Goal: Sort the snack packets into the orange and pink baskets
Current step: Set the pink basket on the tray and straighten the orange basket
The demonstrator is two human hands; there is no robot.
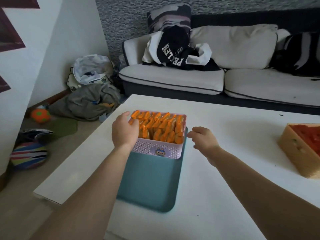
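Head view: we are laying our left hand [124,131] over the left rim of the pink basket [147,148], onto its orange snack packets [161,129]; we cannot tell whether it is gripping. Our right hand [203,139] is hovering relaxed, empty, just right of it.

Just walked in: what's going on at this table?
A person is sorting snacks at a white table. Their left hand lies over the left rim of a pink plastic basket, fingers among the orange snack packets filling it; a grip is unclear. The right hand hovers empty beside it. The basket sits on a teal tray. An orange basket of red packets stands further right.
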